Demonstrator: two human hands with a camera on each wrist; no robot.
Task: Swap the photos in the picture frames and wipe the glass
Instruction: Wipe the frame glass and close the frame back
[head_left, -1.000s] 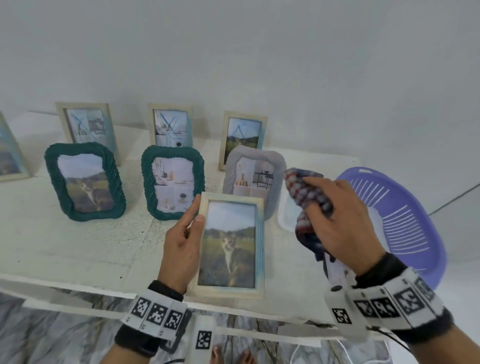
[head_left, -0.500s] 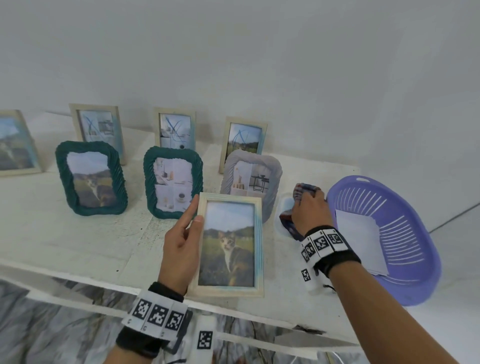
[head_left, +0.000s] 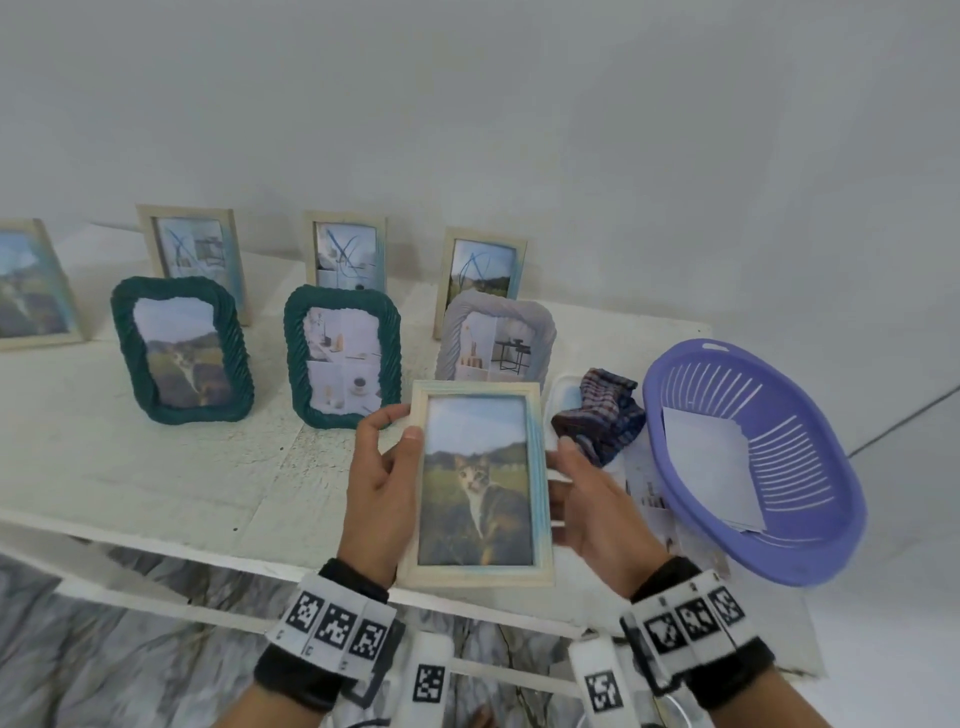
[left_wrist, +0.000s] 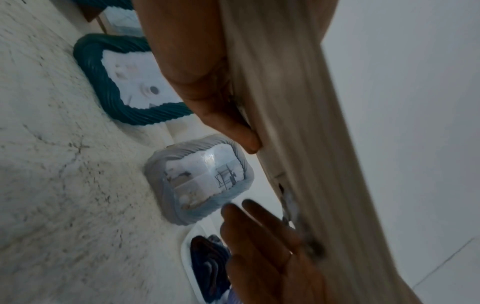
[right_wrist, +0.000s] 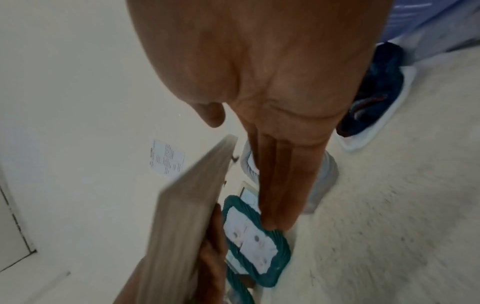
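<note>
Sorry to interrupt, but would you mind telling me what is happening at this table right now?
A person holds a light wooden frame with a cat photo above the table edge, the left hand gripping its left side and the right hand open at its right side. The checked cloth lies on a small white tray beside the purple basket. Seven other frames stand on the table.

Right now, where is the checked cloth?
In the head view the checked cloth lies on a small white tray at the table's right side, between the grey frame and the purple basket.
</note>
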